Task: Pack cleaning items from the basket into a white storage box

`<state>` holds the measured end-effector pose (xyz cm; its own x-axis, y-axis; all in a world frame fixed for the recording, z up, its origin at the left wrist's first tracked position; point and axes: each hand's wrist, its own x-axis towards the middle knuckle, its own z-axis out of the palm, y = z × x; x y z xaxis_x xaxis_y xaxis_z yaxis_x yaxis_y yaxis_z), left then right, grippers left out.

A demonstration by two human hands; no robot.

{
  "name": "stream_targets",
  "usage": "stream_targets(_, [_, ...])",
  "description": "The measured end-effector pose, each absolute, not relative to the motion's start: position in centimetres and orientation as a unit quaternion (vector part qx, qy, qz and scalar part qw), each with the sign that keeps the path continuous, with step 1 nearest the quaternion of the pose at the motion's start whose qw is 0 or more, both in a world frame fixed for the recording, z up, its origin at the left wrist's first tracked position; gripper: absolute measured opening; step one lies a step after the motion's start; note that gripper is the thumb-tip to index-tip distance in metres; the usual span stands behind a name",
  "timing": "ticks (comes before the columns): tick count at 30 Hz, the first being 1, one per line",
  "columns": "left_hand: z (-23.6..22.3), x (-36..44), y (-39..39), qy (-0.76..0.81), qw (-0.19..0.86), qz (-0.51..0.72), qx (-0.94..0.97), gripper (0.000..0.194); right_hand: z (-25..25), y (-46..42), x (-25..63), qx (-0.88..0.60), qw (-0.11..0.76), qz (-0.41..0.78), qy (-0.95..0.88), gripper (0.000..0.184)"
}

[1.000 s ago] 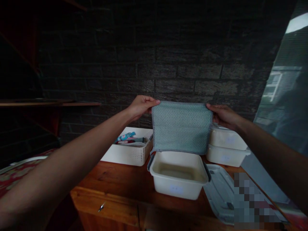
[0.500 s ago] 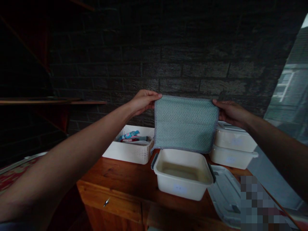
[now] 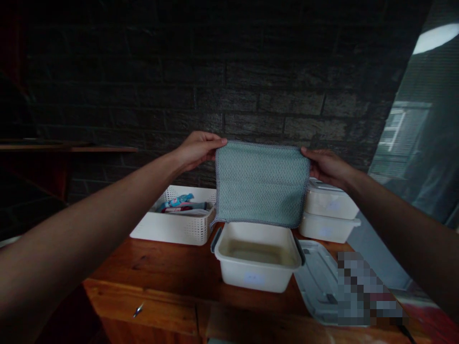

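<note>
A light green cleaning cloth (image 3: 261, 184) with a dark checked edge hangs spread out between my two hands. My left hand (image 3: 201, 149) pinches its upper left corner, thumb on the near side. At the upper right corner, my right hand (image 3: 328, 165) grips the cloth the same way. Just below the cloth's lower edge stands a white plastic bin (image 3: 254, 274) without its lid, with dark side handles. Cloudy liquid seems to lie at its bottom. The fingers behind the cloth are partly hidden.
A white perforated basket (image 3: 172, 230) with tubes and small items stands left on the wooden cabinet (image 3: 154, 267). Stacked white boxes (image 3: 328, 227) stand at the right. A grey lid (image 3: 315, 282) lies beside the bin, next to a blurred-out patch. Behind is a dark brick wall (image 3: 172, 86).
The view has turned slightly to the right, so everything sits further left in it. Both hands still hold the cloth stretched out, at about the same height.
</note>
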<state>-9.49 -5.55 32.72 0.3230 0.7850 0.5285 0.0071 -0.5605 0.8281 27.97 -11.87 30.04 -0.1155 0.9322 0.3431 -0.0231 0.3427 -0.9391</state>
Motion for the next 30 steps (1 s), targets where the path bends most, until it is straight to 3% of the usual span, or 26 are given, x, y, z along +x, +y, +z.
stream_targets(30, [29.1,-7.9,-3.7,0.334,0.305,0.491,0.744,0.027,30.3,-14.1,25.2,-0.334,0.499,0.506,-0.62,0.011])
